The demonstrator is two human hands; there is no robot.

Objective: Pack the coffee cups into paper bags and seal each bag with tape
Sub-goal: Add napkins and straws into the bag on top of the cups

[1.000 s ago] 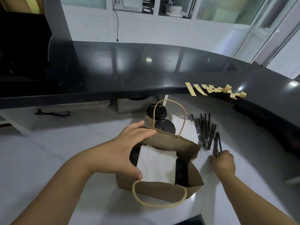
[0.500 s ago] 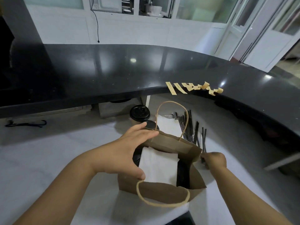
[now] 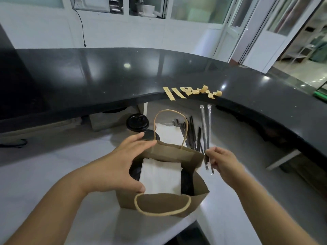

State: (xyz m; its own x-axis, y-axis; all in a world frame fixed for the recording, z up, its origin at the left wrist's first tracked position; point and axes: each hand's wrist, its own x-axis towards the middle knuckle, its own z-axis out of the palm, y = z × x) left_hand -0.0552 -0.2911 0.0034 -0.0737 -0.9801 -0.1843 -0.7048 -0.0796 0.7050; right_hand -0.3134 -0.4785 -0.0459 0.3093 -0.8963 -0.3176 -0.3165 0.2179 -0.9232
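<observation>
Since half a sec ago my right hand (image 3: 221, 163) has come up off the white worktop (image 3: 53, 174) w/ two wrapped straws (image 3: 206, 131) pinched near their lower ends; before, it was down among the loose ones. Left hand hasn't shifted.

Black counter (image 3: 123, 76) curves across the back and round to the right. Cut tape strips (image 3: 192, 91) are stuck along its front edge, ends hanging over.

Brown paper bag (image 3: 168, 204) stands upright on the worktop in front of me, mouth open toward me, far handle standing up, near handle flopped down over the front wall. Inside: a white napkin (image 3: 161, 175) lying over the middle, black cup lids (image 3: 185, 183) showing at left and right of it. Can't tell how many cups.

Left hand (image 3: 120, 167) is spread across the bag's left side, fingers on the far rim, thumb on the near rim.

Straws in my right hand stand nearly vertical, long axis pointing up and away from me, just right of the bag's far corner, not in it.

Behind the bag: two lidded cups (image 3: 137, 122), more napkins (image 3: 169, 133), loose pile of straws (image 3: 192, 133).
</observation>
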